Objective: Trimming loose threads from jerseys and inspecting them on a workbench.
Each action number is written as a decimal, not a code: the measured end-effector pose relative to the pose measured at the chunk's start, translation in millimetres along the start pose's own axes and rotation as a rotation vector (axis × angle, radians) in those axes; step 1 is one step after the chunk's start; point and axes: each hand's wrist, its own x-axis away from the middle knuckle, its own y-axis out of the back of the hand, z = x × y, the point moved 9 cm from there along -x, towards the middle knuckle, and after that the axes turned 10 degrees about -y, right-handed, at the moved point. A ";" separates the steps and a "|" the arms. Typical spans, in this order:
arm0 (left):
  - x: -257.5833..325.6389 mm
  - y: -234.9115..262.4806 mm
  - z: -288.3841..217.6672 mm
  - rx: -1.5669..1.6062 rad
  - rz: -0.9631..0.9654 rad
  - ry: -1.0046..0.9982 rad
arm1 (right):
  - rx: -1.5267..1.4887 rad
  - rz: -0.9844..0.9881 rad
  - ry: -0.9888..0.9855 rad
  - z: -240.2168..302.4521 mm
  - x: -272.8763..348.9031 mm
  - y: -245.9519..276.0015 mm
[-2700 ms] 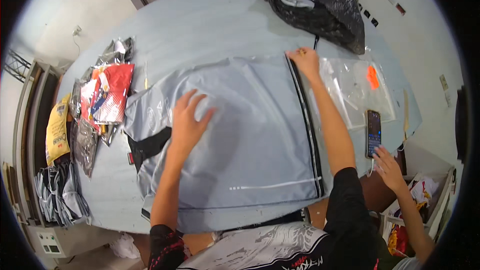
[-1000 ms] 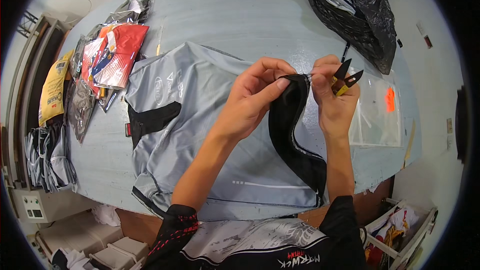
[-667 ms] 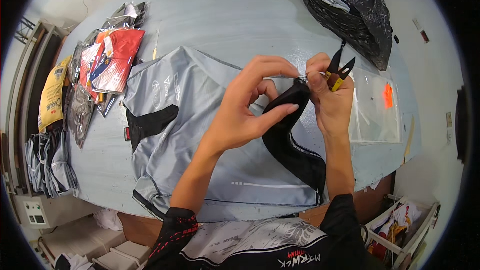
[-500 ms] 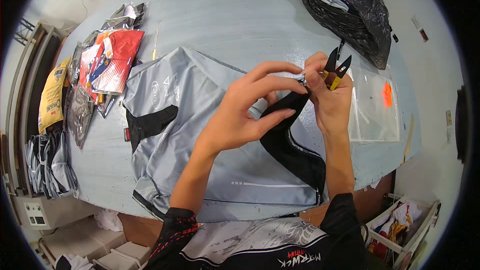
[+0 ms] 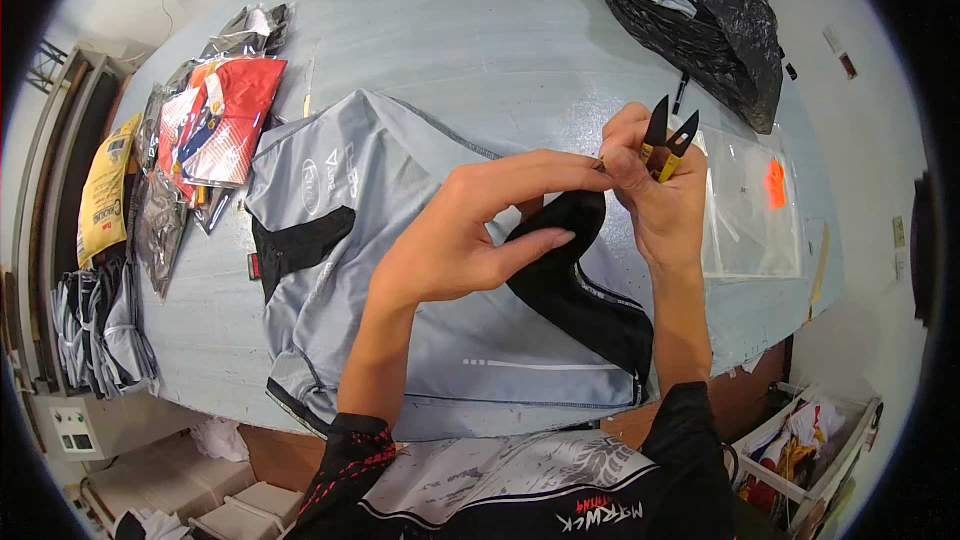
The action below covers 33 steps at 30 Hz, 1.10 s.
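Observation:
A grey garment [image 5: 470, 345] lies spread on the table, and part of its black band [image 5: 580, 305] is lifted. My left hand [image 5: 490, 225] is closed on the raised part of that band, with the thumb on its near face. Yellow-handled thread snips [image 5: 670, 145] are tucked in my right hand [image 5: 655, 205], their two black blades pointing up and apart. My right thumb and finger pinch beside my left fingertips at the band's upper edge. Whatever lies between those fingertips is too small to make out. At the garment's left is another black section [image 5: 305, 250].
Clear-bagged clothes, one red [image 5: 245, 110], lie at the table's left. A black plastic bag [image 5: 700, 30] holding fabric sits at the far right. Clear plastic sleeves [image 5: 750, 215] with an orange piece lie beside my right hand. A white crate [image 5: 800, 490] stands below the right edge.
My left hand has shifted slightly left, its fingers straighter and flatter. The raised black band has moved a little left and down with it. My right hand still holds the snips.

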 end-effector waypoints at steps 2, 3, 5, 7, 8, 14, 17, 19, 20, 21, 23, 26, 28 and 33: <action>1.0 1.1 1.9 0.061 -0.004 0.070 | 0.001 0.005 -0.002 1.5 0.0 -2.1; 1.2 2.2 2.0 0.063 -0.005 0.071 | -0.005 0.000 -0.008 0.8 0.2 -1.1; 1.9 0.7 4.4 0.080 0.029 0.097 | -0.010 -0.005 -0.015 1.8 1.3 1.5; 2.8 1.9 4.2 0.099 0.008 0.115 | 0.042 -0.055 -0.112 -2.5 1.6 7.6; 3.4 3.1 4.2 0.120 -0.011 0.131 | 0.037 -0.050 -0.112 0.0 1.8 7.0; 7.7 14.4 3.7 0.176 -0.052 0.061 | -0.068 0.061 -0.192 4.2 -2.4 0.6; 4.0 18.7 -6.0 0.174 -0.065 -0.001 | 0.219 0.065 -0.215 12.7 -1.4 9.0; 4.3 21.1 -8.0 0.183 -0.074 -0.017 | 0.240 0.106 -0.230 11.5 -0.5 12.9; 4.6 22.0 -10.2 0.194 -0.079 -0.034 | 0.261 0.144 -0.244 9.8 0.6 12.6; 5.1 22.2 -10.0 0.194 -0.081 -0.032 | 0.282 0.180 -0.260 6.9 1.4 10.9; 6.1 20.8 -9.5 0.169 -0.072 -0.027 | 0.287 0.197 -0.234 5.9 2.3 5.7; 8.3 20.7 -11.0 0.179 -0.077 -0.038 | 0.312 0.255 -0.192 6.9 4.1 -4.5; 8.2 19.0 -10.3 0.168 -0.055 -0.043 | 0.336 0.292 -0.183 6.5 4.3 -7.2; 7.4 12.7 -8.6 0.206 -0.037 -0.023 | 0.364 0.303 -0.053 14.0 7.2 -7.4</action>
